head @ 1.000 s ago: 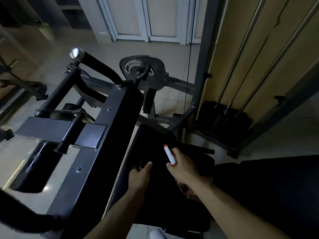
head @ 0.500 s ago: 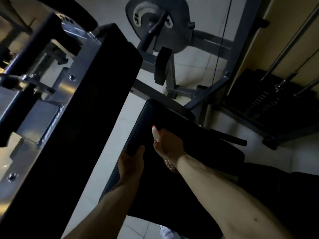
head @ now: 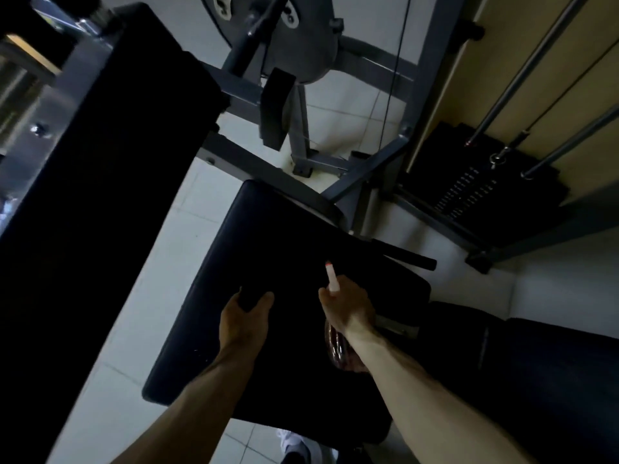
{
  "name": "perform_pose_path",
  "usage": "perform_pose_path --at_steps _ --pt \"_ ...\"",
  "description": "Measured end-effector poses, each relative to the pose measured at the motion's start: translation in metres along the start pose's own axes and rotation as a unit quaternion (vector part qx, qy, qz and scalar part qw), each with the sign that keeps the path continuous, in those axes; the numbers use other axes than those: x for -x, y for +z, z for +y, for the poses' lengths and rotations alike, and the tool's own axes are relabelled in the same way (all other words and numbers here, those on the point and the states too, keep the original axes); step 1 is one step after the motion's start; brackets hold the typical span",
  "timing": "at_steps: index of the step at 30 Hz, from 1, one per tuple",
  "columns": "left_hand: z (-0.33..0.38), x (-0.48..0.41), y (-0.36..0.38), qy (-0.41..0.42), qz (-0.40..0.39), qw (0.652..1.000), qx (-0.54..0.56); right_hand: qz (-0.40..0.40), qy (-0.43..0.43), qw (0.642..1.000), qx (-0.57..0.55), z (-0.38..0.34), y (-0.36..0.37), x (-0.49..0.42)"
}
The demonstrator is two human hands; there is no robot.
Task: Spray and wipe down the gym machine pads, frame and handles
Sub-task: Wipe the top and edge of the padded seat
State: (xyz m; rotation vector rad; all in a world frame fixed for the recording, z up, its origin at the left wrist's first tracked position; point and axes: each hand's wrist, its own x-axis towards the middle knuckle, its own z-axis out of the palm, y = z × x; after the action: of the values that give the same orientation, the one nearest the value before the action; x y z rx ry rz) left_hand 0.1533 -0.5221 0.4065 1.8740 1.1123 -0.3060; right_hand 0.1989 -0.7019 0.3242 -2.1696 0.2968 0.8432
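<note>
The black seat pad (head: 268, 229) fills the middle of the view. My left hand (head: 246, 316) rests on it, fingers and thumb curled around something dark that looks like a cloth (head: 255, 298); the dim light hides its detail. My right hand (head: 350, 309) hovers over the pad's right half, shut on a spray bottle (head: 332, 279). Its white, orange-tipped nozzle points away from me, and the reddish body hangs under my wrist. A tall black back pad (head: 117, 162) rises at the left. The grey frame (head: 368, 169) runs behind the seat.
A grey cam disc (head: 301, 35) and a small black pad (head: 276, 105) sit at the top. The weight stack (head: 469, 192) with guide rods stands at right by a tan wall. Another dark pad (head: 536, 380) lies bottom right. A black handle (head: 405, 254) sticks out beside the seat. White tiled floor surrounds it all.
The view has dropped and closed in on the seat pad. My left hand slid from the pad's left edge toward its middle. My right hand stays over the pad holding the bottle.
</note>
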Motion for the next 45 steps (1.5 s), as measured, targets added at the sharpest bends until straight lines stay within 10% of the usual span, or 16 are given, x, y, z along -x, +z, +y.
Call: perform_pose_path --at_steps 10,21,45 --pt "-0.007 0.013 0.032 -0.039 -0.101 0.993 0.050 0.036 0.066 0.996 -0.057 0.077 -0.012 0.019" --pt "-0.048 0.029 -0.040 -0.002 0.097 0.994 0.051 -0.101 -0.063 0.988 -0.102 -0.037 0.076 0.036" --pt "-0.175 0.053 -0.079 0.045 -0.060 0.992 0.101 0.118 -0.010 0.981 -0.153 0.048 0.184 0.124"
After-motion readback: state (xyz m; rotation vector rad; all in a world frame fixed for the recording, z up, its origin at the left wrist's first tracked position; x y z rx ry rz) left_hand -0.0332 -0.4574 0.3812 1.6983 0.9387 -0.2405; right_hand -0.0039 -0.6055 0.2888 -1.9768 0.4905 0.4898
